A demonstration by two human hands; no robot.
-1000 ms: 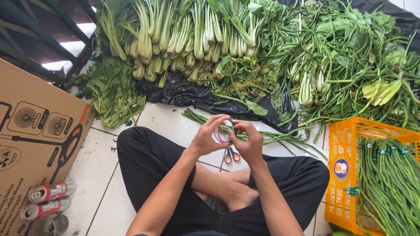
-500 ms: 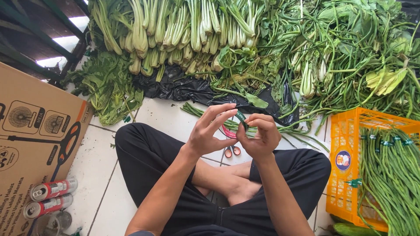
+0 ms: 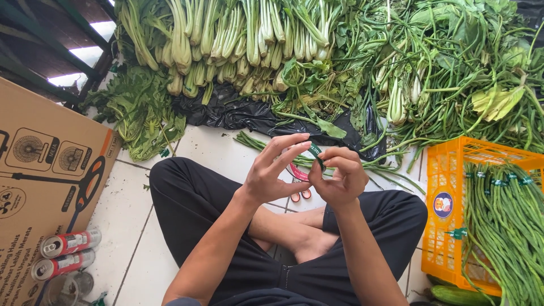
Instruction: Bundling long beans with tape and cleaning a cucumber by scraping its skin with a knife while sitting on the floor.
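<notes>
I sit cross-legged on a white tiled floor with both hands raised in front of me. My right hand (image 3: 341,180) pinches a small dark green strip of tape (image 3: 316,154) between thumb and fingers. My left hand (image 3: 276,171) meets it at the fingertips, the fingers stretched out over the same strip. A red, rounded tool (image 3: 296,173) shows just behind the hands, partly hidden. Two small red loops (image 3: 301,196), like scissor handles, lie on the floor below. A loose bunch of long beans (image 3: 391,169) lies on the tiles beyond my hands.
Piles of leafy greens (image 3: 226,39) lie on black plastic sheeting (image 3: 226,113) across the top. An orange crate (image 3: 447,238) of bundled long beans (image 3: 504,226) stands on the right, with a cucumber (image 3: 459,294) below it. On the left are a cardboard box (image 3: 39,187) and two cans (image 3: 68,243).
Both hands have risen slightly and stayed together. The left hand's fingers have stretched out over the strip.
</notes>
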